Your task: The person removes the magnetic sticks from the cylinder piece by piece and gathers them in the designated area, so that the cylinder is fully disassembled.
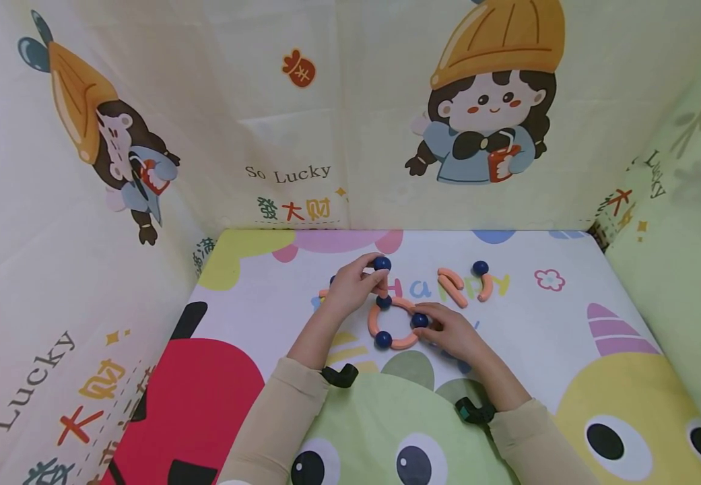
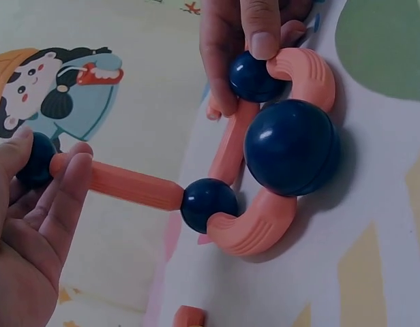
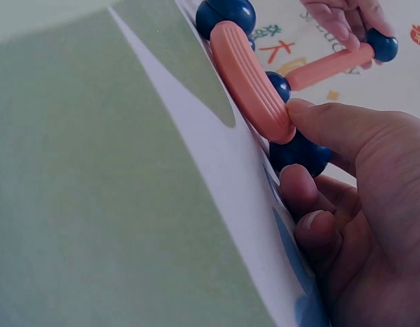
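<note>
A ring of curved orange rods [image 1: 374,325] and three navy balls [image 1: 383,339] lies on the printed mat [image 1: 326,242]. From its far ball [image 2: 209,205], a straight orange stick [image 2: 135,185] slants up to another navy ball [image 1: 382,263]. My left hand [image 1: 353,286] pinches that upper ball between thumb and fingers, over the stick's end. At the ring's right side, my right hand [image 1: 450,328] grips the ball [image 1: 419,321] there. Its thumb presses the end of a curved rod [image 3: 251,82] beside the ball, with the other fingers curled below.
A curved orange rod [image 1: 450,277] and a straight one [image 1: 453,294] lie loose to the right. Beside them is a navy ball [image 1: 480,268] joined to a curved rod [image 1: 486,288]. Another orange piece [image 1: 323,294] shows partly behind my left hand. Printed cloth walls [image 1: 217,101] enclose the mat.
</note>
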